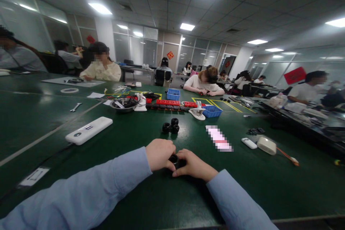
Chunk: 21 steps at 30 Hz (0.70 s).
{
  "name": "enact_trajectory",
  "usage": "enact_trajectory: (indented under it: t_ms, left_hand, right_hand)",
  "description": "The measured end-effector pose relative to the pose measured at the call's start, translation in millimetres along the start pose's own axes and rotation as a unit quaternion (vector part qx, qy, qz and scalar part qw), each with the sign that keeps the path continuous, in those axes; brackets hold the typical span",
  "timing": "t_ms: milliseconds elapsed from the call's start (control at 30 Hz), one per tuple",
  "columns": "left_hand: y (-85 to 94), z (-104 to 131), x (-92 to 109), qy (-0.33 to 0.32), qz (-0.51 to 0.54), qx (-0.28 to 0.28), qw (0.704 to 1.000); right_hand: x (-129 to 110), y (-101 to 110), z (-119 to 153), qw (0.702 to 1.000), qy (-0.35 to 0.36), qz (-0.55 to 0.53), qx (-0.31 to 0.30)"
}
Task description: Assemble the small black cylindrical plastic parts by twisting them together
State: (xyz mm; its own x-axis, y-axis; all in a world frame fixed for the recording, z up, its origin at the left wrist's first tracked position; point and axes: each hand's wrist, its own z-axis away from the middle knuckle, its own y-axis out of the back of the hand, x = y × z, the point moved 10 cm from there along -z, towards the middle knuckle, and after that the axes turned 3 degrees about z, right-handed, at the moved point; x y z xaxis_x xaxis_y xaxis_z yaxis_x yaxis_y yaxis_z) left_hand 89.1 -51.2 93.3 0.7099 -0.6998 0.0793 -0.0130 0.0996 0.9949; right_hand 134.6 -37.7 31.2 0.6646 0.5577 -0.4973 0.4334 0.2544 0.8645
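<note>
Between both hands is a small black ring-shaped part [174, 159], low over the green table near its front. My left hand [161, 153] curls round its left side, fingers closed on it. From the right, my right hand [192, 164] grips the same part with thumb and fingers. The hands nearly touch, and their fingers cover much of the part. Just beyond them, three black round parts [170, 126] sit in a small cluster on the table.
A white power bank [89, 130] lies left, a blurred pink card [219, 138] right. A white case [266, 146] is farther right. Beyond stand a metal bowl [123, 104], blue bins [173, 94] and a red strip [176, 102]. A person [203, 82] works opposite.
</note>
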Motion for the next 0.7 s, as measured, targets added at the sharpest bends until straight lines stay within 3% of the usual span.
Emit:
enact_trajectory:
  t_ms: [700]
  left_hand:
    - [-2.3,0.5,-3.2,0.121,-0.058,0.044,0.99]
  right_hand:
    - [2.5,-2.1,-2.2,1.0,-0.01,0.008,-0.002]
